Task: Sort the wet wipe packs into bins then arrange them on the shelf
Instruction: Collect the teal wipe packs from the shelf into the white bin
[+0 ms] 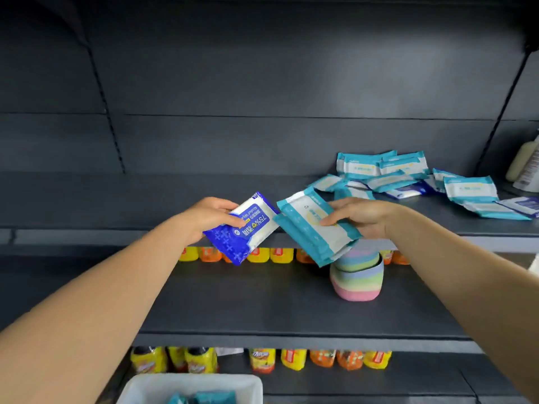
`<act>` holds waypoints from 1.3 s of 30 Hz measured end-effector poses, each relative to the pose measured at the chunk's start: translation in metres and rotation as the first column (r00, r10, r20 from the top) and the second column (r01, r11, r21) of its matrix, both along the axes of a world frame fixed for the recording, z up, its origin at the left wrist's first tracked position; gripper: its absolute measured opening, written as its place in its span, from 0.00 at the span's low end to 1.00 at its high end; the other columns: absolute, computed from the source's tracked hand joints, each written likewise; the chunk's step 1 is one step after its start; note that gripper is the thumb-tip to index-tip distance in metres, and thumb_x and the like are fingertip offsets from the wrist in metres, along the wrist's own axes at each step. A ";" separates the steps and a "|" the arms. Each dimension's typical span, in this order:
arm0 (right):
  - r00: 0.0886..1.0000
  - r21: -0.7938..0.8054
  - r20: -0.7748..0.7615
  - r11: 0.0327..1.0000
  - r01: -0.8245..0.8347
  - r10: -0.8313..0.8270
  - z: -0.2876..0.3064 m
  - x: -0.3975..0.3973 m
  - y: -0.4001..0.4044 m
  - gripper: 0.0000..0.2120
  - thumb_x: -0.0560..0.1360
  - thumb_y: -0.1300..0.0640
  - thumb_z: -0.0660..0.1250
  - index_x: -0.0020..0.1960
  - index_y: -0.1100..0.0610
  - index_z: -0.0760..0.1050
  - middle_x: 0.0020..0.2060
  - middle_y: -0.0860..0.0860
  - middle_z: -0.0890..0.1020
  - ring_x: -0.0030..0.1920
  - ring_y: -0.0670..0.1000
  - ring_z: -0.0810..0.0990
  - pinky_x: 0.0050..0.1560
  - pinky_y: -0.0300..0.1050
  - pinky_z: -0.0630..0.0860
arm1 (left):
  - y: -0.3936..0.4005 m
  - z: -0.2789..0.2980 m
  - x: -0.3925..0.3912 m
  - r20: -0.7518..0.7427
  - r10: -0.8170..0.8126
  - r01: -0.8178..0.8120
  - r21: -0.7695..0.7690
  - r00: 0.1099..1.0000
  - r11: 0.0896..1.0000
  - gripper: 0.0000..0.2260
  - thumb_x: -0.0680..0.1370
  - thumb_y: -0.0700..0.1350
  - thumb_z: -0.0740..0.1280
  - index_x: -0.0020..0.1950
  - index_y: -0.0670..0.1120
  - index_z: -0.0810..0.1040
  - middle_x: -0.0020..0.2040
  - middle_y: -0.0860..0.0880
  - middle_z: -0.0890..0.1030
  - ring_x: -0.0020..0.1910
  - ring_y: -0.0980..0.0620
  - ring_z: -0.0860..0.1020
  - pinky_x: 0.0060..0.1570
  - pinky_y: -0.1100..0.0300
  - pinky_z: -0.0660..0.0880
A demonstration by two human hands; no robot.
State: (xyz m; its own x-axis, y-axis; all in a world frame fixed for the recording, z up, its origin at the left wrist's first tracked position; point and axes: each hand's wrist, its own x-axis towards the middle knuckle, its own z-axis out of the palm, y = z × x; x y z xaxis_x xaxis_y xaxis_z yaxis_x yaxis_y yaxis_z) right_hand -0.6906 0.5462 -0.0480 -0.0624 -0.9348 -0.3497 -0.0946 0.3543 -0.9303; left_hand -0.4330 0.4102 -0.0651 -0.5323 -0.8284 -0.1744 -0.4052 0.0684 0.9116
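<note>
Glossy plastic film is seen on the blue wipe pack (243, 227) and teal packs (316, 227); the shelf (262, 310) appears to be matt painted metal.

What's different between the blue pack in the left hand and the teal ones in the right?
The blue pack is dark blue and white with "75%" print; the teal packs are teal and white. The left hand holds one pack, the right hand a stack. Both are flat, soft pouches, tilted.

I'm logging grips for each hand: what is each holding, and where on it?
The left hand pinches the blue wipe pack by its upper left edge. The right hand grips teal wipe packs by their right long edge.
</note>
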 end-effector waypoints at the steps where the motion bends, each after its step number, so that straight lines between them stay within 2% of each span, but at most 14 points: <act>1: 1.000 0.015 -0.017 1.000 -0.021 0.021 -0.009 0.017 0.004 0.13 0.75 0.67 0.65 0.59 0.61 0.76 0.46 0.55 0.84 0.43 0.51 0.84 0.40 0.43 0.81 | 0.004 -0.007 0.019 0.014 -0.016 0.016 0.019 1.000 1.000 0.17 0.71 0.38 0.74 0.59 0.43 0.77 0.51 0.44 0.83 0.49 0.45 0.82 0.54 0.47 0.78; 8: 1.000 0.159 0.024 0.987 -0.006 0.002 -0.106 0.112 0.025 0.16 0.73 0.64 0.68 0.61 0.65 0.75 0.52 0.58 0.83 0.44 0.51 0.84 0.44 0.43 0.82 | 0.027 -0.095 0.127 0.135 -0.025 0.002 0.167 0.991 0.986 0.18 0.71 0.37 0.73 0.60 0.42 0.77 0.52 0.41 0.83 0.47 0.46 0.82 0.53 0.49 0.78; 11: 0.999 0.251 0.044 0.968 -0.006 -0.006 -0.147 0.136 0.035 0.14 0.74 0.65 0.68 0.59 0.64 0.76 0.50 0.56 0.84 0.44 0.50 0.84 0.39 0.43 0.81 | 0.032 -0.143 0.158 0.163 0.010 -0.048 0.235 0.987 0.971 0.17 0.71 0.36 0.73 0.59 0.42 0.77 0.50 0.41 0.83 0.46 0.46 0.82 0.52 0.49 0.78; 14: 1.000 0.322 -0.003 0.947 0.016 -0.016 -0.193 0.153 0.036 0.13 0.72 0.66 0.69 0.56 0.62 0.77 0.48 0.56 0.84 0.43 0.51 0.84 0.39 0.44 0.81 | 0.035 -0.198 0.185 0.177 0.090 -0.140 0.299 0.980 0.944 0.17 0.71 0.36 0.73 0.58 0.42 0.76 0.48 0.42 0.83 0.41 0.48 0.83 0.43 0.54 0.81; 16: 0.995 0.357 -0.098 0.933 0.041 -0.007 -0.233 0.165 0.032 0.13 0.70 0.66 0.72 0.54 0.60 0.78 0.48 0.56 0.84 0.47 0.54 0.83 0.48 0.48 0.80 | 0.037 -0.237 0.205 0.178 0.179 -0.232 0.352 0.968 0.907 0.19 0.71 0.33 0.72 0.60 0.40 0.75 0.47 0.42 0.82 0.38 0.49 0.83 0.40 0.56 0.81; 18: 0.982 0.395 -0.189 0.915 0.078 -0.002 -0.276 0.178 0.028 0.11 0.69 0.65 0.73 0.50 0.59 0.80 0.49 0.57 0.84 0.48 0.56 0.82 0.52 0.49 0.78 | 0.037 -0.279 0.225 0.188 0.263 -0.319 0.406 0.946 0.856 0.24 0.69 0.32 0.73 0.64 0.38 0.73 0.50 0.39 0.82 0.42 0.44 0.82 0.45 0.51 0.80; 20: 0.970 0.436 -0.241 0.896 0.084 0.027 -0.319 0.192 0.024 0.10 0.67 0.62 0.75 0.48 0.58 0.82 0.50 0.58 0.84 0.48 0.55 0.81 0.51 0.47 0.76 | 0.040 -0.313 0.241 0.206 0.346 -0.402 0.440 0.915 0.803 0.20 0.70 0.32 0.72 0.61 0.39 0.74 0.46 0.41 0.81 0.36 0.47 0.82 0.36 0.56 0.80; 22: 0.970 0.485 -0.236 0.871 0.073 0.050 -0.359 0.210 0.020 0.12 0.65 0.60 0.77 0.48 0.57 0.82 0.50 0.56 0.84 0.50 0.54 0.80 0.55 0.47 0.75 | 0.043 -0.344 0.256 0.223 0.441 -0.493 0.468 0.869 0.734 0.19 0.71 0.32 0.71 0.59 0.43 0.75 0.43 0.44 0.81 0.31 0.50 0.81 0.28 0.61 0.78; 25: 0.982 0.521 -0.178 0.852 0.046 0.056 -0.417 0.248 0.006 0.15 0.64 0.62 0.77 0.51 0.60 0.82 0.52 0.56 0.83 0.55 0.56 0.80 0.60 0.50 0.74 | 0.043 -0.384 0.281 0.250 0.525 -0.576 0.478 0.813 0.663 0.19 0.70 0.33 0.72 0.60 0.41 0.76 0.48 0.40 0.82 0.36 0.46 0.81 0.30 0.58 0.79; 27: 0.986 0.511 -0.141 0.859 -0.004 0.088 -0.452 0.277 -0.005 0.16 0.66 0.63 0.76 0.53 0.61 0.81 0.51 0.57 0.83 0.54 0.57 0.80 0.55 0.46 0.74 | 0.041 -0.406 0.296 0.264 0.551 -0.603 0.482 0.792 0.636 0.15 0.71 0.33 0.71 0.56 0.43 0.77 0.40 0.44 0.84 0.31 0.49 0.82 0.27 0.61 0.78; 30: 0.985 0.494 -0.106 0.867 -0.066 0.135 -0.500 0.319 -0.020 0.14 0.69 0.63 0.74 0.54 0.60 0.80 0.42 0.53 0.80 0.44 0.52 0.77 0.38 0.40 0.70 | 0.034 -0.437 0.316 0.293 0.563 -0.629 0.469 0.773 0.620 0.12 0.72 0.32 0.69 0.53 0.44 0.78 0.30 0.50 0.83 0.26 0.54 0.81 0.24 0.64 0.76; 36: 0.934 0.506 -0.162 0.839 -0.199 0.319 -0.574 0.379 -0.043 0.12 0.72 0.62 0.69 0.56 0.61 0.79 0.38 0.54 0.76 0.32 0.48 0.72 0.27 0.35 0.65 | 0.027 -0.483 0.349 0.378 0.567 -0.680 0.458 0.731 0.572 0.14 0.72 0.37 0.72 0.55 0.47 0.79 0.40 0.48 0.83 0.37 0.49 0.82 0.32 0.60 0.78; 37: 0.923 0.497 -0.193 0.845 -0.199 0.331 -0.583 0.385 -0.045 0.12 0.72 0.62 0.69 0.55 0.61 0.79 0.38 0.54 0.76 0.30 0.47 0.72 0.27 0.35 0.66 | 0.027 -0.488 0.350 0.378 0.566 -0.679 0.466 0.733 0.567 0.14 0.72 0.37 0.72 0.56 0.46 0.79 0.43 0.46 0.83 0.39 0.48 0.82 0.35 0.58 0.79; 39: 0.905 0.488 -0.259 0.854 -0.178 0.337 -0.594 0.394 -0.047 0.14 0.72 0.59 0.70 0.57 0.58 0.77 0.43 0.53 0.77 0.37 0.50 0.76 0.35 0.38 0.71 | 0.025 -0.496 0.354 0.360 0.563 -0.664 0.497 0.744 0.559 0.16 0.71 0.37 0.72 0.58 0.45 0.79 0.47 0.44 0.83 0.44 0.44 0.82 0.45 0.52 0.79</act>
State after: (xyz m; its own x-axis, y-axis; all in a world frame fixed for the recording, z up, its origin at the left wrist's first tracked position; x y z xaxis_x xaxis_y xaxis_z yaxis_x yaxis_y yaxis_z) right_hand -0.2969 0.4988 -0.6418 -0.0246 -0.6810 -0.7319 -0.5075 0.6392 -0.5778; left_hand -0.0790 0.4351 -0.5611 0.1399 -0.6569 -0.7409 -0.2753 -0.7446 0.6081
